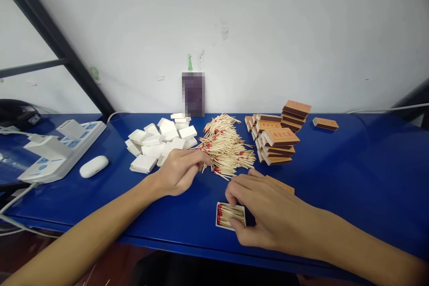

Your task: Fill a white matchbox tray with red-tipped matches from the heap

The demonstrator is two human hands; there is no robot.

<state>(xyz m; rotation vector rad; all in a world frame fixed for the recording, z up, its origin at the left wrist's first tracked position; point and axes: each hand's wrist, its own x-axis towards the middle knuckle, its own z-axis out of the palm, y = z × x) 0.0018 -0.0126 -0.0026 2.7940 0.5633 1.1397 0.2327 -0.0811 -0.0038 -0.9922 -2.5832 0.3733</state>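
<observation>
My left hand (pixel 183 170) is closed in a pinch on matches at the near left edge of a big loose heap of red-tipped matches (pixel 228 147); its fingertips are partly hidden. My right hand (pixel 258 208) is curved over the right end of a small white matchbox tray (pixel 216 215), thumb and index finger apart. Inside the tray, matches (pixel 228 215) lie side by side with their red heads to the left. The thumb tip reaches over these matches and the index finger is by the far rim. Partly hidden behind this hand lies an orange matchbox sleeve (pixel 283 184).
White empty-looking trays (pixel 152 149) are piled left of the heap. Stacked orange matchboxes (pixel 279 136) stand to its right, with a single matchbox (pixel 325 124) farther right. A white earbud case (pixel 94 166) and a power strip (pixel 63 154) with plugs occupy the blue table's (pixel 362 178) left side.
</observation>
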